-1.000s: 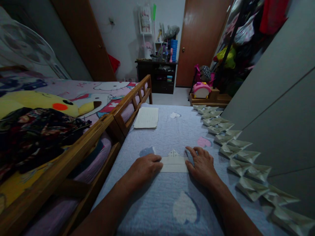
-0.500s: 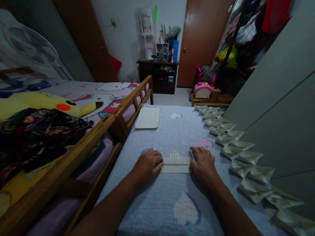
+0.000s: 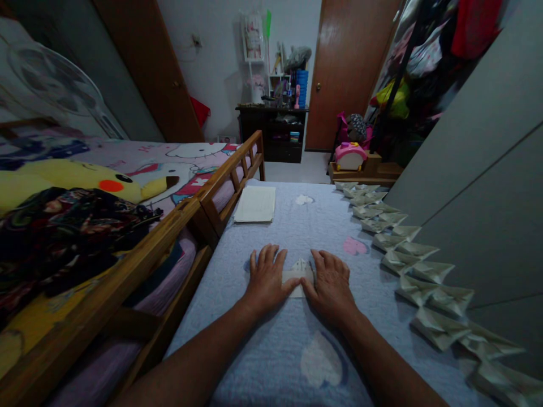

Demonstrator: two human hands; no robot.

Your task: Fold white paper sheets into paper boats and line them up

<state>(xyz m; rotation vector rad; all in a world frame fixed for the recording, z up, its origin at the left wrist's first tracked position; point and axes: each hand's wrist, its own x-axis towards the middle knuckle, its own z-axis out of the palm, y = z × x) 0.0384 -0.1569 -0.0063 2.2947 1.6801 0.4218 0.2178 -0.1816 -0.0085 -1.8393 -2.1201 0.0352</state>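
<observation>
Left hand (image 3: 267, 282) and right hand (image 3: 330, 288) open and flat, apart, on folded paper (image 3: 299, 276).
Inspection found the paper between both hands, touching each, on a blue quilted bedspread (image 3: 220, 350). Fingers were spread. Folded paper boats (image 3: 424, 277) stood in a row along the right; loose paper sheets (image 3: 254, 203) lay ahead.

Cream folded paper (image 3: 298, 281) on a pale blue quilt (image 3: 263, 362) patterned with pink and white hearts, beside a pink cartoon-print bedsheet (image 3: 144, 161) and yellow plush toy (image 3: 55, 183).
</observation>
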